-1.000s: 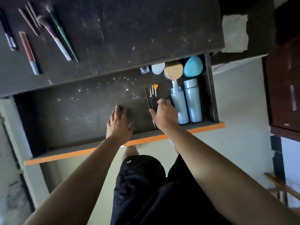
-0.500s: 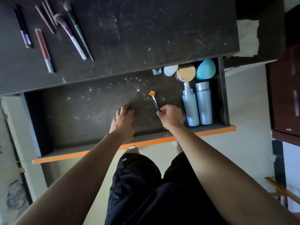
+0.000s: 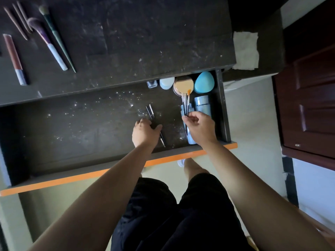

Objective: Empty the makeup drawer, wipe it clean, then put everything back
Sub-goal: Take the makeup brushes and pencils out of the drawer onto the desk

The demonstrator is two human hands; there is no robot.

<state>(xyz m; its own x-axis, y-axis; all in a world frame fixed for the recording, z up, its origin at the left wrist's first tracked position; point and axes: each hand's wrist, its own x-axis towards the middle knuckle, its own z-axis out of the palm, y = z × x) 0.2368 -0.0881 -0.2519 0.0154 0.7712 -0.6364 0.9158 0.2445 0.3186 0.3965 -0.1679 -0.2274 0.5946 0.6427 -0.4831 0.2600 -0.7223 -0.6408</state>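
Note:
The dark drawer (image 3: 81, 134) stands pulled out, its floor dusted with white specks and its front edge orange. My right hand (image 3: 199, 125) pinches several thin brushes (image 3: 186, 104), one orange-tipped, above the right end of the drawer. My left hand (image 3: 145, 133) rests over two thin dark tools (image 3: 151, 111) lying on the drawer floor, fingers curled on them. At the drawer's right end sit two pale blue bottles (image 3: 203, 105), a round tan compact (image 3: 183, 85), a teal egg-shaped case (image 3: 204, 82), a pale blue lid (image 3: 166, 83) and a small clear bottle (image 3: 152, 84).
On the dark tabletop (image 3: 136, 42), at the far left, lie several makeup brushes (image 3: 52, 48), pencils (image 3: 18, 20) and a reddish tube (image 3: 14, 58). A white cloth (image 3: 245, 51) lies at the right. A dark red cabinet (image 3: 311, 98) stands to the right. My legs are below the drawer.
My right hand lifted the thin brushes off the drawer floor and carried them right, over the blue bottles. My left hand slid right onto two thin tools left on the floor.

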